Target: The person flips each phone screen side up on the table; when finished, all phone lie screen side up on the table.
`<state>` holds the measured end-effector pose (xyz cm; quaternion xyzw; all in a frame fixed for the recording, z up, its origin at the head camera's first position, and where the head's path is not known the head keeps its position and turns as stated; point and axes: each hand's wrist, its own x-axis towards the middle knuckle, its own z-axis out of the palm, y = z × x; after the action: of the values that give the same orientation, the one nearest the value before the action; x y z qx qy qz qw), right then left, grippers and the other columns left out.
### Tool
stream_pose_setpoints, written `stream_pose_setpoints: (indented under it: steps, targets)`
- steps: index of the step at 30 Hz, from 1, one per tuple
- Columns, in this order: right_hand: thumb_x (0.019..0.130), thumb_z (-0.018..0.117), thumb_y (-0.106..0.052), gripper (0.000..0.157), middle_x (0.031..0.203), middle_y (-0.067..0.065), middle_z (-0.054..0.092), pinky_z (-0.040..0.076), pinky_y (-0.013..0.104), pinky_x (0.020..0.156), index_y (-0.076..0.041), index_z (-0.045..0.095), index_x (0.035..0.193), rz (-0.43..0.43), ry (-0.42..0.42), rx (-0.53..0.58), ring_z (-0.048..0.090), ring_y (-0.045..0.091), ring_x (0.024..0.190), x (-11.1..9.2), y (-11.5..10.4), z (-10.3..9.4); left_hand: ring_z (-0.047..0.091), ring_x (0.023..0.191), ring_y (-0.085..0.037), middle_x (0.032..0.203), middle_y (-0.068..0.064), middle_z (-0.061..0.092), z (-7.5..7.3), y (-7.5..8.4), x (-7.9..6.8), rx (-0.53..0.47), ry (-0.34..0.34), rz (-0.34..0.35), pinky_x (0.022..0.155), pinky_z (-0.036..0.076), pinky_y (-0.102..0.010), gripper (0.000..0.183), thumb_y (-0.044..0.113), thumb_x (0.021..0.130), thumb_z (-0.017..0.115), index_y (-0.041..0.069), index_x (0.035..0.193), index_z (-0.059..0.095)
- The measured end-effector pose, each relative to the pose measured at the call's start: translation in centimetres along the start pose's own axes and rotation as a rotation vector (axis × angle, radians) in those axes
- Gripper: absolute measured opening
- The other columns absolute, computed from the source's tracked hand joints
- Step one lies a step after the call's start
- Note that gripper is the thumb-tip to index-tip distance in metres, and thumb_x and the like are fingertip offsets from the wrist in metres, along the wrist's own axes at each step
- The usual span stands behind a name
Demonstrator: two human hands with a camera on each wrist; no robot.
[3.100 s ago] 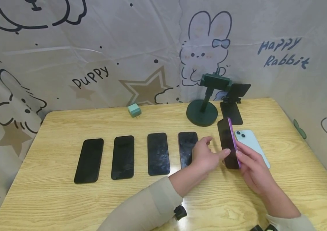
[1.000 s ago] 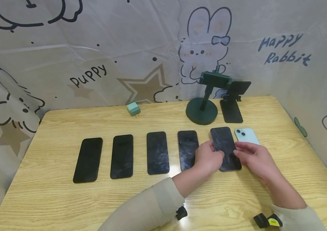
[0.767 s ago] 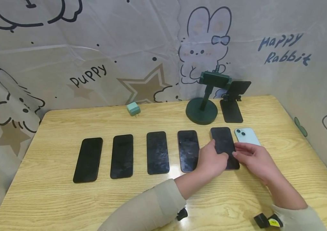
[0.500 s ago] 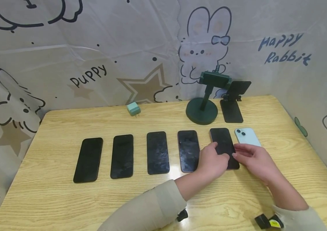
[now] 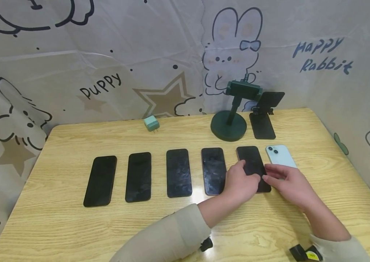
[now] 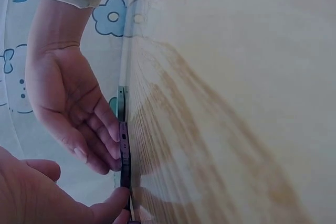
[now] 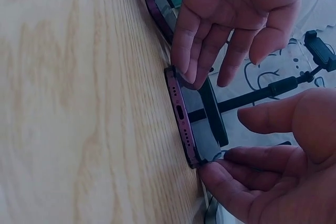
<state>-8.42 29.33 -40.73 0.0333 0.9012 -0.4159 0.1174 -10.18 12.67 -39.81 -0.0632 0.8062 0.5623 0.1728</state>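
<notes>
A dark-screened phone with a purple edge (image 7: 181,109) lies flat and screen up on the table, fifth from the left in a row of phones. My left hand (image 5: 241,183) reaches over its near left part, its fingertips at the left edge and the thumb over the screen. On the other side, my right hand (image 5: 291,183) has its fingertips right at the phone's right edge. The fingers of both hands are fairly straight or relaxed, not curled round it. A pale mint phone (image 5: 280,156) lies back up beside it, its near part hidden under my right hand.
Several black phones, such as the leftmost phone (image 5: 100,181) and the one nearest my left hand (image 5: 213,169), lie screen up in the row. Behind stand a dark green phone stand (image 5: 228,126), a black folding stand (image 5: 262,126) and a mint charger plug (image 5: 152,124), before a printed cloth.
The purple-edged phone was first tilted up in my right hand; it was lowered flat and shifted slightly left and nearer into the row. In the last half second both hands barely move.
</notes>
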Motion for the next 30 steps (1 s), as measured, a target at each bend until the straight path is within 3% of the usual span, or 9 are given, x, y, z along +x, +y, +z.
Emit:
stream_pose_setpoints:
  steps: [7,10,15,16,18,20,24,27,30]
  targets:
    - [0.100,0.064,-0.024,0.058,0.138,0.029,0.052,0.044,0.051,0.099,0.011,0.045,0.143,-0.009,-0.012,0.000,0.053,0.042,0.125,0.0,0.0,-0.2,0.046,0.132,-0.022,0.140,-0.008,0.055,0.1,-0.1,-0.1,0.000,-0.002,0.005,0.105,0.040,-0.038,0.059,0.018,0.087,0.071,0.005,0.142,0.054]
    - [0.099,0.065,-0.023,0.058,0.138,0.028,0.053,0.048,0.040,0.096,0.009,0.045,0.144,-0.025,-0.002,0.001,0.055,0.039,0.123,0.0,0.2,-0.4,0.041,0.135,-0.022,0.143,-0.007,0.050,0.2,-0.2,-0.5,0.027,-0.006,0.019,0.107,0.038,-0.039,0.063,0.020,0.086,0.072,0.006,0.145,0.051]
    - [0.100,0.064,-0.027,0.054,0.134,0.025,0.057,0.047,0.016,0.081,0.005,0.051,0.141,-0.022,0.083,-0.009,0.058,0.038,0.119,-0.2,0.7,-1.5,0.037,0.133,-0.021,0.142,-0.001,0.046,0.5,-0.1,-1.1,0.105,0.023,0.110,0.109,0.028,-0.043,0.064,0.022,0.086,0.072,0.013,0.146,0.050]
    - [0.100,0.064,-0.028,0.052,0.133,0.024,0.058,0.045,0.015,0.080,0.004,0.053,0.140,-0.019,0.110,-0.021,0.058,0.038,0.118,-0.2,0.9,-1.8,0.039,0.130,-0.019,0.140,0.001,0.047,0.6,0.0,-1.1,0.109,0.033,0.132,0.108,0.028,-0.043,0.063,0.021,0.086,0.071,0.014,0.145,0.051]
    - [0.100,0.063,-0.030,0.051,0.131,0.024,0.059,0.048,0.024,0.083,0.003,0.054,0.138,-0.009,0.156,-0.042,0.058,0.040,0.118,-0.1,1.4,-2.5,0.044,0.124,-0.016,0.133,0.003,0.051,1.0,0.3,-1.0,0.057,0.034,0.154,0.105,0.032,-0.039,0.058,0.019,0.086,0.071,0.013,0.141,0.054]
    - [0.100,0.062,-0.032,0.051,0.129,0.025,0.060,0.046,0.029,0.084,0.003,0.056,0.137,0.003,0.195,-0.087,0.058,0.041,0.117,0.1,2.1,-3.2,0.050,0.114,-0.013,0.123,0.005,0.054,1.6,0.8,-0.7,-0.042,0.014,0.136,0.098,0.039,-0.033,0.053,0.015,0.085,0.071,0.012,0.136,0.057]
    - [0.101,0.060,-0.032,0.052,0.126,0.028,0.061,0.045,0.028,0.079,0.006,0.055,0.136,0.035,0.222,-0.140,0.057,0.044,0.115,0.6,3.5,-4.5,0.056,0.103,-0.010,0.111,0.009,0.057,3.2,1.7,-0.3,-0.254,-0.039,0.007,0.084,0.049,-0.028,0.048,0.008,0.082,0.071,0.011,0.129,0.062]
    - [0.101,0.060,-0.032,0.053,0.125,0.030,0.060,0.046,0.029,0.077,0.008,0.054,0.135,0.047,0.213,-0.156,0.057,0.045,0.114,0.9,4.3,-5.1,0.055,0.111,-0.010,0.117,0.010,0.060,4.4,2.2,0.0,-0.286,-0.076,-0.065,0.089,0.049,-0.030,0.049,0.011,0.082,0.072,0.014,0.130,0.063]
    - [0.101,0.059,-0.033,0.056,0.125,0.032,0.058,0.049,0.043,0.082,0.010,0.052,0.136,0.050,0.191,-0.161,0.056,0.047,0.113,1.0,4.9,-5.6,0.053,0.113,-0.008,0.128,0.010,0.058,5.5,2.7,0.3,-0.245,-0.129,-0.090,0.092,0.047,-0.032,0.058,0.014,0.080,0.072,0.016,0.137,0.058]
